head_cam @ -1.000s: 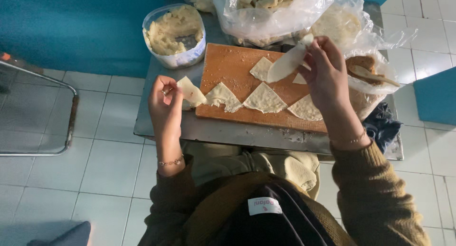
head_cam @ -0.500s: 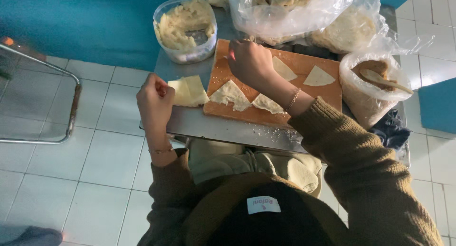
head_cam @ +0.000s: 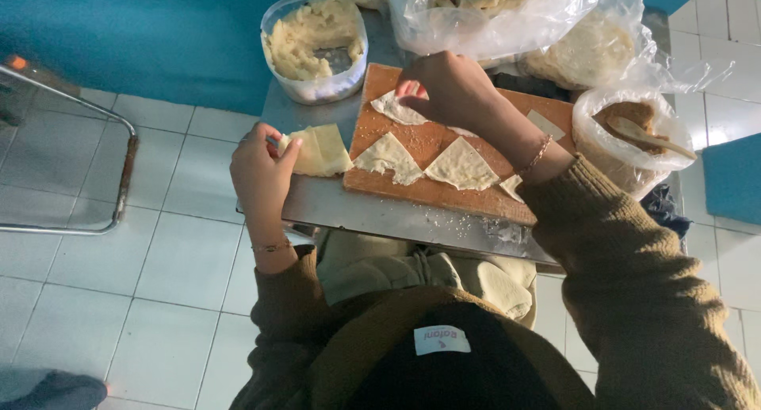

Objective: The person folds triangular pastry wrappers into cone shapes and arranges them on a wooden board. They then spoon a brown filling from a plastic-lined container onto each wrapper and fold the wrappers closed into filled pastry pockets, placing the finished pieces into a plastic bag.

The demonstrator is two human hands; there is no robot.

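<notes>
Dough sheet (head_cam: pixel 319 150) between left hand (head_cam: pixel 260 172) fingers (head_cam: pixel 287 150), off the cutting board (head_cam: pixel 380 184).

The one camera on my head looks steeply down, close over the bench (head_cam: pixel 380 216), my lap and the floor.

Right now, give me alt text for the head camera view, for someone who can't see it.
Seen from above, a seated person's left hand holds a folded pastry sheet while the right hand touches a dough piece on a wooden cutting board. A plastic tub of pale filling and plastic bags sit beyond, on a metal table.
</notes>
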